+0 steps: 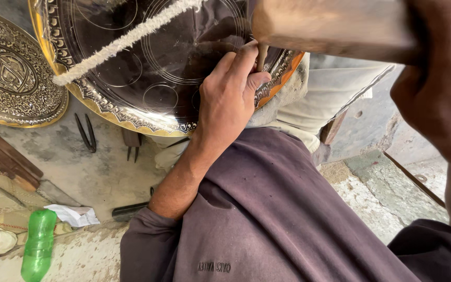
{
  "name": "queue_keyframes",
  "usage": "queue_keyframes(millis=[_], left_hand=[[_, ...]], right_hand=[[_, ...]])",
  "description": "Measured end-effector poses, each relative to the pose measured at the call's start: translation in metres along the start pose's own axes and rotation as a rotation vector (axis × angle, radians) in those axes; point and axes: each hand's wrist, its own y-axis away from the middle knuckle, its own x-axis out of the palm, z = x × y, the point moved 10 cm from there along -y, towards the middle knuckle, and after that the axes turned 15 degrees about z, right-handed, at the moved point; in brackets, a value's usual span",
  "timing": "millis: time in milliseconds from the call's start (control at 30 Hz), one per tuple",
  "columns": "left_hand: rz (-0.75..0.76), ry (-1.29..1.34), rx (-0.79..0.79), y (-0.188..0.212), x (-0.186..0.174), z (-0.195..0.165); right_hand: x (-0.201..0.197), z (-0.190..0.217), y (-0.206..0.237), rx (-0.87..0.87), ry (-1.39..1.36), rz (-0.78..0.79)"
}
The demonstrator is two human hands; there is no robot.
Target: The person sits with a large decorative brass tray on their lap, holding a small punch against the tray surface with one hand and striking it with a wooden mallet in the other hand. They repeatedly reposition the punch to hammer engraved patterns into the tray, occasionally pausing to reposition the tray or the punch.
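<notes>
Person sits on the floor, large round metal tray [152, 68] tilted across the lap and resting on the knee in light trousers [335, 89], so the rim faces up toward the hands. Left hand [228, 99] lies on the tray's rim, its grip pinched shut around a thin punch [261, 55], fingers [244, 60] steadying the tool upright with its tip on the ornamented border. Heel of the hand presses on the tray, likely to keep it from shifting under blows. Right hand [434, 73] is raised close to the camera, its grip clamped on a wooden mallet [330, 23] whose head hangs just above the punch's top; not touching, as far as I can tell. Tray centre is dark and smooth with scribed circles; rim is already patterned, edge golden. A thick whitish cord [126, 39] crosses the tray diagonally; purpose unclear.

On the floor: a second, fully embossed round tray [11, 73] to the left, well apart from the hands; dark pincers [85, 133] and small pointed tools [131, 143] near the worked tray's lower edge, within reach. Green plastic bottle [38, 245] and crumpled paper [74, 215] lie farther off.
</notes>
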Motion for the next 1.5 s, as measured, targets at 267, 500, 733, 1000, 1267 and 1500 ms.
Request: queue_keyframes(millis=[267, 500, 733, 1000, 1267, 1500], left_hand=[[0.027, 0.034, -0.042, -0.001, 0.001, 0.004], [0.026, -0.001, -0.045, -0.001, -0.003, 0.001], [0.045, 0.008, -0.069, 0.002, -0.004, 0.002], [0.063, -0.007, -0.059, 0.002, -0.004, 0.001], [0.113, -0.014, -0.091, 0.001, -0.001, 0.007], [0.116, -0.055, -0.074, 0.004, -0.004, 0.003]], right_hand=[[0.008, -0.009, -0.004, 0.089, -0.09, 0.008], [-0.006, 0.017, -0.007, -0.101, -0.098, -0.086], [0.0, 0.002, -0.017, 0.212, -0.176, 0.07], [-0.001, -0.007, -0.016, 0.293, -0.162, 0.064], [-0.008, 0.029, -0.027, -0.072, -0.155, -0.071], [-0.002, 0.034, -0.03, 0.009, 0.258, 0.084]])
